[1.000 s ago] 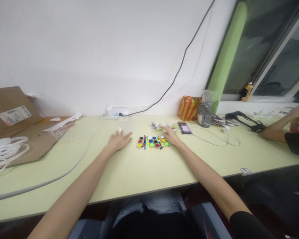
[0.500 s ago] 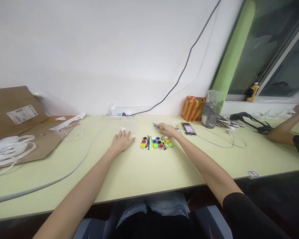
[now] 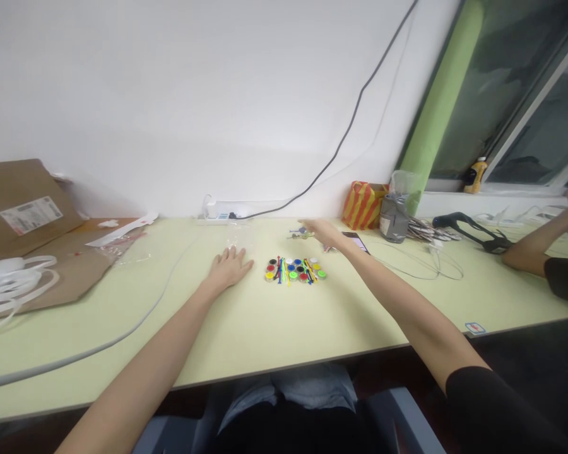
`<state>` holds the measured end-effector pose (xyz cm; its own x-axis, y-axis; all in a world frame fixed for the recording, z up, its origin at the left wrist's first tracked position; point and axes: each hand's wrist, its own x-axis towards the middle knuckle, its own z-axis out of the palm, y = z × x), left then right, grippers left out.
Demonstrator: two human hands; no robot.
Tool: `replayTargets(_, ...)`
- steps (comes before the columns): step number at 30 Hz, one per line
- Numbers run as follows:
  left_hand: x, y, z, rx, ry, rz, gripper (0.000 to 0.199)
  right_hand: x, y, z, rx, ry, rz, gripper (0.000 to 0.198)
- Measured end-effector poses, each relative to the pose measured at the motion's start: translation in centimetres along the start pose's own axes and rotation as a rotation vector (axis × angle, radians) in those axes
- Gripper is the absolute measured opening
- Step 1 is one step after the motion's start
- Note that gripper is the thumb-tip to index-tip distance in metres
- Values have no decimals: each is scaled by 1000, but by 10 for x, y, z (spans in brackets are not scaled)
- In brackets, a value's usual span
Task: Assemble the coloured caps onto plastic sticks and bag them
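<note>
My left hand (image 3: pixel 230 268) lies flat on the table with its fingers spread, holding nothing. To its right, small round pieces (image 3: pixel 269 276) with coloured tops stand in groups: black, red, yellow, white, blue and green. Between the groups lie thin coloured sticks (image 3: pixel 280 272), some with arrow-like ends. My right hand (image 3: pixel 324 232) is behind this layout with fingers stretched out to the left, slightly blurred, and nothing visible in them. Just left of and below its fingers lie small blue and greenish pieces (image 3: pixel 300 234), too small to name. A reddish bit shows under the hand.
A phone (image 3: pixel 356 241), a striped bag (image 3: pixel 362 205) and a grey pouch (image 3: pixel 394 217) stand right. Brown packaging (image 3: pixel 21 214) and white strapping (image 3: pixel 14 280) lie left. A power strip (image 3: pixel 213 217) sits by the wall. Another person's arm (image 3: pixel 544 236) rests far right.
My right hand has lifted slightly and moved right, uncovering the small blue and greenish pieces. My left hand stays flat in place. The view has shifted slightly.
</note>
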<state>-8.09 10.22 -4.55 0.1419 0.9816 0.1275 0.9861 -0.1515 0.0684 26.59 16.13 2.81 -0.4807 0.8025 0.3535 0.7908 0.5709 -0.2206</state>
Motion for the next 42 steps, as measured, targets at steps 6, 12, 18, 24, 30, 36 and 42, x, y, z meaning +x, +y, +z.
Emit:
replayTargets(6,-1,0,0,-3,4,2,73,19,-11,-18,-135,30,47,83)
replayTargets(12,-2,2,-1,14,-12,2,72,38,-17,-43,-147,89,-1,83)
replayTargets(18,-4,8,-6,-36,62,20,73,38,-38,-79,-122,210,7,65)
replayTargets(24,-15,42,-42,-923,125,143,75,7,-113,-35,-45,344,-197,72)
replayTargets(30,-35,59,-61,-1725,-3,253,63,-31,-160,33,254,250,-382,61)
replayTargets(36,-31,47,-58,-1966,-32,264,57,-42,-147,40,824,450,104,55)
replayTargets(42,-33,54,-55,-1775,-112,265,75,-40,-140,53,1149,345,81,50)
